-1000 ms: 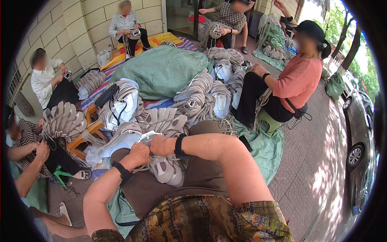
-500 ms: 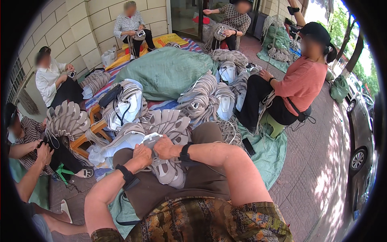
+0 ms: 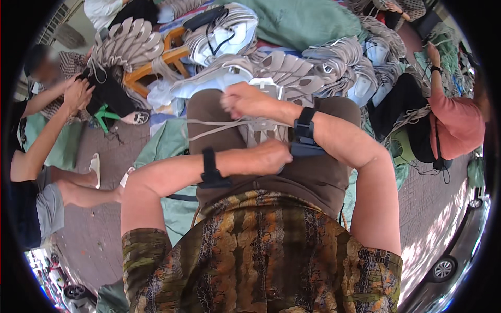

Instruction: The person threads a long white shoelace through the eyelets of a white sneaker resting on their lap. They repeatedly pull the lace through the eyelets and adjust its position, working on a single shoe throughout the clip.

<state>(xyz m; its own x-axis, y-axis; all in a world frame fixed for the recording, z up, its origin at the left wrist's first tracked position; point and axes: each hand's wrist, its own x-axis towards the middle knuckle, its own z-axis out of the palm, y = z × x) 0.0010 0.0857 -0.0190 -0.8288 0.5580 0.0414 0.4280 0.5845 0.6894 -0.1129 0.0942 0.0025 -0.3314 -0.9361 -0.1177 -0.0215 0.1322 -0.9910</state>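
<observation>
A beige shoe upper [image 3: 261,130] with a white-lined tongue [image 3: 265,86] lies on my lap between my thighs. My forearms reach across it from both sides. My right hand [image 3: 240,100] is closed at its far left, slightly blurred, on a pale shoelace [image 3: 211,127]. Loose strands of this lace stretch leftward over my thigh and rightward under my right wrist. Nearer to me, over the near end of the upper, my left hand [image 3: 271,156] is curled into a fist. What lies in that fist is hidden, though something small and bluish-grey shows beneath it.
Beyond my knees are stacked beige shoe uppers [image 3: 334,57], an orange wooden stool [image 3: 141,75] and a large green sack [image 3: 308,21]. A seated person in a salmon top [image 3: 456,130] is at right. At left, a co-worker's hands [image 3: 78,96] are near another person. A car [image 3: 443,268] stands far right.
My hands have let go of the tongue with its grey label and crossed: the right hand is now at the far left, the left nearer me. Loose lace shows. The view has tilted down.
</observation>
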